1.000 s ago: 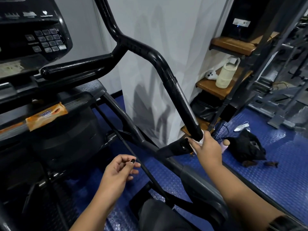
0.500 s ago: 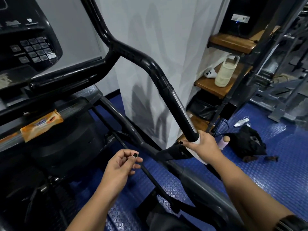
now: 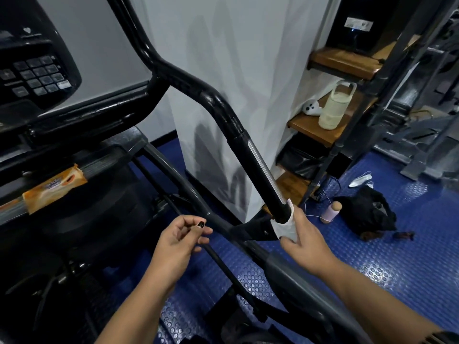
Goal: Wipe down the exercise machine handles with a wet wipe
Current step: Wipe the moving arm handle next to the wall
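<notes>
The right hand [image 3: 303, 242] is slipping down off the black tubular elliptical handle [image 3: 258, 175], pinching the crumpled white wet wipe [image 3: 285, 228] against its lower tip; the left hand [image 3: 176, 242] is hovering loosely curled, empty. This handle looks finished; reaching for an unwiped one is likely coming next.

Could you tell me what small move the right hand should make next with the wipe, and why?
Probably slide the wet wipe up along the handle. The right hand pinches it against the handle's bottom end, while the long grip and the bend above it lie uncovered. The left hand hangs loosely curled, holding nothing.
</notes>
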`<move>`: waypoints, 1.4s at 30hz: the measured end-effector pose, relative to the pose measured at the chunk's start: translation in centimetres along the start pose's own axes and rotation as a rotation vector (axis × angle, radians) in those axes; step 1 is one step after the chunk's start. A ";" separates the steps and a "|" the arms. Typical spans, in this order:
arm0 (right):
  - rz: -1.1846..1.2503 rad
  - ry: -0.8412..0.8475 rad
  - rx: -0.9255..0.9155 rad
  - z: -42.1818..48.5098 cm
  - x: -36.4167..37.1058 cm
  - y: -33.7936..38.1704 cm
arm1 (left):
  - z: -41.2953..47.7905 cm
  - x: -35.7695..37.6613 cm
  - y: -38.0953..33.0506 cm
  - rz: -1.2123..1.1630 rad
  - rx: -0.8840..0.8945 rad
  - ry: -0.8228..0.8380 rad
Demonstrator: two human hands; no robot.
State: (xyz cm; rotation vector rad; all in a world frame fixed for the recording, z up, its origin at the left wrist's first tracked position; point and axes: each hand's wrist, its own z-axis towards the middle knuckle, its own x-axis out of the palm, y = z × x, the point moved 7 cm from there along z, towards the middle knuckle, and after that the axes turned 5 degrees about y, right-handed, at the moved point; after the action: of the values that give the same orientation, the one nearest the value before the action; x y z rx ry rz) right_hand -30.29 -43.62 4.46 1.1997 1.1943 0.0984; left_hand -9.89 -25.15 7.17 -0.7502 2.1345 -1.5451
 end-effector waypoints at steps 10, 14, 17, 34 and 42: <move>0.047 -0.121 0.032 3.2 -0.6 -0.7 | -1.2 0.3 2.6 -0.036 -0.032 -0.119; 0.418 0.111 0.093 5.4 0.2 -1.4 | -2.2 1.5 3.8 -0.045 -0.037 -0.145; 0.647 0.325 0.089 6.1 0.9 -1.0 | -3.4 2.6 5.1 -0.052 -0.042 -0.165; 0.124 -0.075 -0.087 3.6 -0.6 -0.6 | -10.1 10.0 9.1 -0.061 -0.047 -0.264; -0.170 0.003 -0.044 1.4 -0.4 -2.6 | -10.8 11.7 7.6 -0.048 0.016 -0.286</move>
State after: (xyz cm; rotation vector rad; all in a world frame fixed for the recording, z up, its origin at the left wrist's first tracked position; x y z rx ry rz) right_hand -30.73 -45.91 2.59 1.0559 1.2854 -0.0005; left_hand -26.91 -22.75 3.16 -0.9605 1.9051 -1.3821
